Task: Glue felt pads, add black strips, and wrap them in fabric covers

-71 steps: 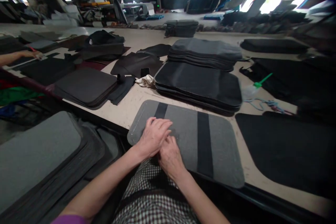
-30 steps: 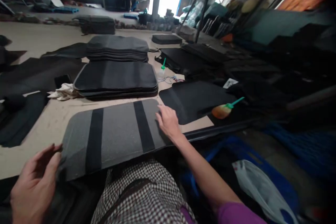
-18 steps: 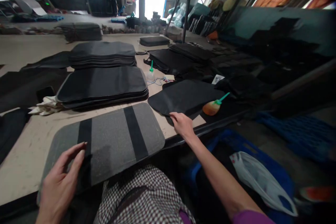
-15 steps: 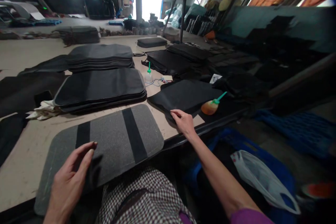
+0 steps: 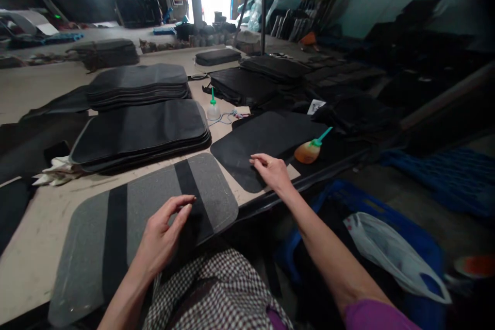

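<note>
A grey felt mat with two black stripes lies flat at the near edge of the table, in front of me. My left hand hovers over its right stripe, fingers loosely curled and apart, holding nothing. My right hand rests on the near edge of a black mat to the right; its fingers are spread on the fabric. An orange squeeze bottle with a green nozzle lies just beyond the right hand.
Stacks of dark mats fill the table behind the grey mat, with a small clear glue bottle and a white rag. A blue crate and a white plastic bag sit on the floor at the right.
The view swung right. My left hand moved rightward across the grey mat to its right stripe. My right hand left the grey mat and settled on the black mat.
</note>
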### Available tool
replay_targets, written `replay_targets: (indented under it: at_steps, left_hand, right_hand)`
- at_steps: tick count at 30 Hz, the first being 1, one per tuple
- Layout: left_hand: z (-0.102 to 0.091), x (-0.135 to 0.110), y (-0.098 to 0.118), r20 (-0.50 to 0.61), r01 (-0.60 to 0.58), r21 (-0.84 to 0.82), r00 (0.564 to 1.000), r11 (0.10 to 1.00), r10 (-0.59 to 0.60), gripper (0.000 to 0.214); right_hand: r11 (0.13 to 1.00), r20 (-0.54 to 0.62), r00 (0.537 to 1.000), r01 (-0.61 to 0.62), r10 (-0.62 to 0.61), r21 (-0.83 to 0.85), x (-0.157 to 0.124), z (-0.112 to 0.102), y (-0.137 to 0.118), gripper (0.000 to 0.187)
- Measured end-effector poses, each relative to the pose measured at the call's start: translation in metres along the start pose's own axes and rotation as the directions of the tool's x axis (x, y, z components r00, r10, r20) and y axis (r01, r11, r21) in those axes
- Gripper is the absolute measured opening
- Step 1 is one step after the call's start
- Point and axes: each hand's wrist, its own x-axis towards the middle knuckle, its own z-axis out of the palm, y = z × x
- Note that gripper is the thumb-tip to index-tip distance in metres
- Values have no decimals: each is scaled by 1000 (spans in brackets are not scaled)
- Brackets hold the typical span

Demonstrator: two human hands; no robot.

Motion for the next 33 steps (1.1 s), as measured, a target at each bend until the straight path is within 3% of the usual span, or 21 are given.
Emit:
replay_targets:
  at_steps: [2,4,6,10,15,18,22,26,30,33]
  left_hand:
    - [2,-1,-1,4,-1,6,1000,1000,1,30]
    - [3,-2,-4,18,9,15,1000,1000,-9,31]
    - [4,-2,-7,37,29,24,999,999,-30,30]
    - [8,0,-11,77,55,45,995,997,-58,30]
    - [13,4,-8,88,41,55,995,998,-46,31]
    - [17,6,-8,89,41,60,995,997,-47,32]
    - [19,7,-7,104,37,64,994,997,-44,32]
    - [21,9,-4,106,28,65,994,997,-35,32]
    - [23,10,-3,97,28,58,995,998,-34,31]
    - [25,10,-2,109,24,54,994,998,-30,30]
  right_hand:
    - [984,135,980,159,-148,-75,-15,-4,3,29]
    - [928,268,911,353,-313,-119,-35,-7,10,44]
    - [864,317,850,481,-420,-147,-54,-9,17,48]
    - [811,319,810,560,-492,-170,-77,-16,26,38]
    - [785,423,736,613,-528,-87,-82,-33,27,49]
    - [809,384,766,583,-516,-77,-85,-38,35,51]
    - [848,311,815,527,-488,-49,-83,-40,43,39]
    - [906,276,876,421,-395,-38,-75,-42,34,29]
    - [982,98,979,172,-179,71,-67,-38,25,22]
    - [972,6,998,-62,62,228,-59,-31,27,29]
